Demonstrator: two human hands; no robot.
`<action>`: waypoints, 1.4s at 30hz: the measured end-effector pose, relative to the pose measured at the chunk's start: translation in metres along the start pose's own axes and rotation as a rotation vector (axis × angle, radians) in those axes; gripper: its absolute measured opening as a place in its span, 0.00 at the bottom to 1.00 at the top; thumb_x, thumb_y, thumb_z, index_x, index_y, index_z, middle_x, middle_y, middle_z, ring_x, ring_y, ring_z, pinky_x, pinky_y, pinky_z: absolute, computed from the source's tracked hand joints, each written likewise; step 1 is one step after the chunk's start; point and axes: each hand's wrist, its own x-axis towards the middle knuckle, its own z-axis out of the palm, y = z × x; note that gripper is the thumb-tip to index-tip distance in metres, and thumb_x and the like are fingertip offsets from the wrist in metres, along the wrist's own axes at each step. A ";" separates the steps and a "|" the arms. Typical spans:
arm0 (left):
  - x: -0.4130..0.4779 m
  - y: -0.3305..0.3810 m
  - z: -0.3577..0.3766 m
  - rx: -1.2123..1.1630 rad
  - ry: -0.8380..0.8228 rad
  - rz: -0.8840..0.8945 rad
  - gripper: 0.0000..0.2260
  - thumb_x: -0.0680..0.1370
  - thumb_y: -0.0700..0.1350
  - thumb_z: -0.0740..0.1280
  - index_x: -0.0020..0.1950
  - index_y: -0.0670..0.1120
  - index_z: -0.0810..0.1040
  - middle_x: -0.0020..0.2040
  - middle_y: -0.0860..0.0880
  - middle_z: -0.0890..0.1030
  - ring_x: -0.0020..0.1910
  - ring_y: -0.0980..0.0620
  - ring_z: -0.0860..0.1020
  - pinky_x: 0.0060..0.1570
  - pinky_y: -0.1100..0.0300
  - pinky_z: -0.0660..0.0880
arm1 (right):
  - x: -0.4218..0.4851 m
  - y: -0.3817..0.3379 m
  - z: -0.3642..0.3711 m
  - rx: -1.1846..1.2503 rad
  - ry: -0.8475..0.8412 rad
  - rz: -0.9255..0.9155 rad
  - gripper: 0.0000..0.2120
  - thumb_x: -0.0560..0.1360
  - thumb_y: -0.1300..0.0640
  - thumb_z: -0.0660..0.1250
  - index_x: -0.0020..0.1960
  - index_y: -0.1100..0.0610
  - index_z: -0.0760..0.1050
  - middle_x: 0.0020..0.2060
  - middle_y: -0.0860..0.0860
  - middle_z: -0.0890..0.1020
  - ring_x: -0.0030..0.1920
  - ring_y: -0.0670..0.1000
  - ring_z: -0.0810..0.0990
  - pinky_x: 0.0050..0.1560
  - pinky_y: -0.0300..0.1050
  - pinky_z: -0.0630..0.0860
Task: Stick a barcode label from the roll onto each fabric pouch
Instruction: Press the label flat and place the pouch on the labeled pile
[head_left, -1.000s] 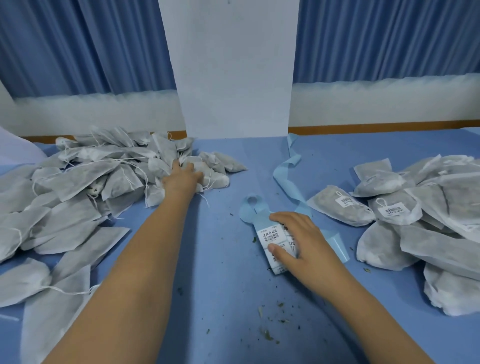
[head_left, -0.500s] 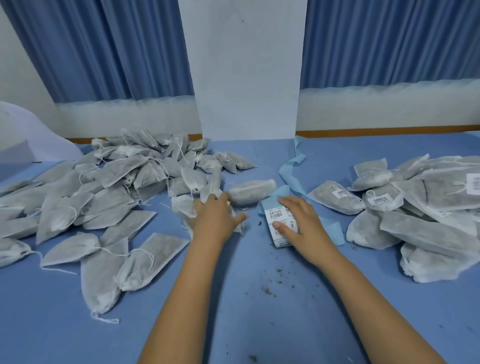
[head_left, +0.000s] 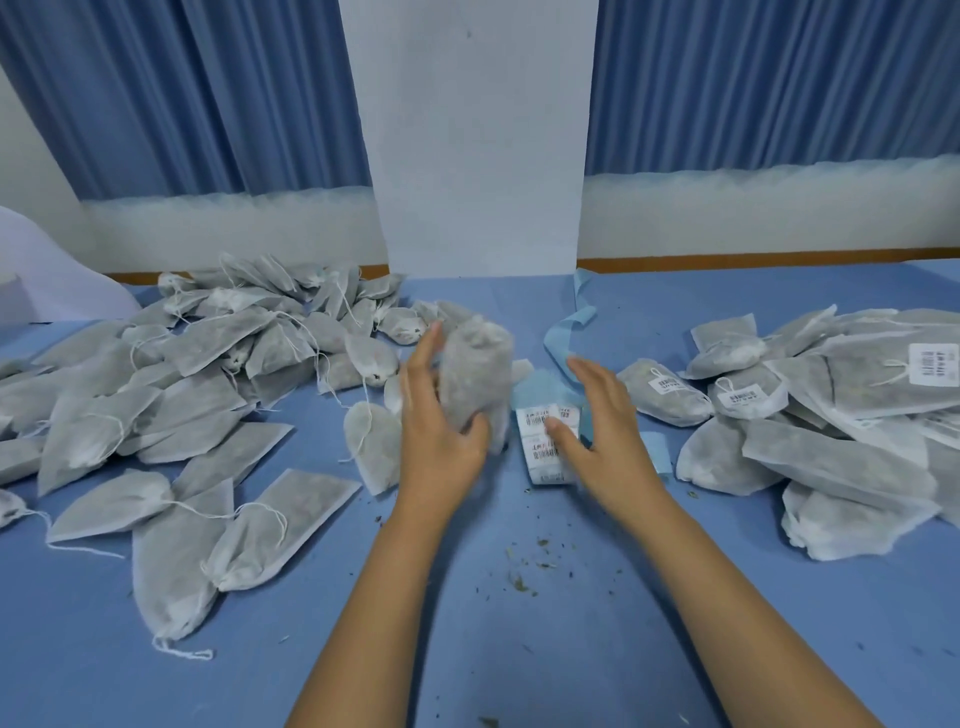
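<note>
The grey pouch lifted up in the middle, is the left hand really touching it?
Touching. The head view shows the left hand gripping the pouch, with its fingers along the pouch's left side and its thumb pressed across the front.

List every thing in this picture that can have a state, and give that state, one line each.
left hand, grips the held pouch
held pouch, in the air, upright, blurred, no label showing
right hand, fingers straight, thumb on the label roll
label roll, lying flat, barcodes up
backing strip, bare, trailing away from the roll
left pile, no labels showing
right pile, several pouches labelled
</note>
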 end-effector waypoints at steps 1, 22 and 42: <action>-0.003 0.003 0.000 -0.061 -0.081 -0.002 0.40 0.69 0.34 0.65 0.71 0.68 0.56 0.64 0.57 0.73 0.61 0.58 0.75 0.58 0.67 0.73 | 0.001 -0.006 -0.004 0.045 0.025 -0.089 0.29 0.76 0.65 0.65 0.73 0.51 0.59 0.72 0.50 0.64 0.73 0.49 0.60 0.73 0.45 0.56; -0.013 0.012 -0.001 0.110 -0.286 0.060 0.07 0.74 0.45 0.67 0.51 0.48 0.79 0.46 0.57 0.81 0.48 0.56 0.79 0.50 0.61 0.75 | -0.017 -0.026 -0.016 0.374 0.071 -0.046 0.06 0.73 0.68 0.69 0.43 0.61 0.83 0.30 0.49 0.79 0.30 0.42 0.75 0.36 0.31 0.70; -0.014 0.023 -0.006 -0.393 -0.312 -0.175 0.05 0.72 0.48 0.71 0.42 0.52 0.87 0.44 0.50 0.86 0.25 0.59 0.70 0.29 0.68 0.68 | -0.021 -0.027 -0.016 0.297 0.070 0.102 0.06 0.72 0.64 0.71 0.40 0.56 0.84 0.33 0.46 0.83 0.35 0.46 0.78 0.40 0.39 0.73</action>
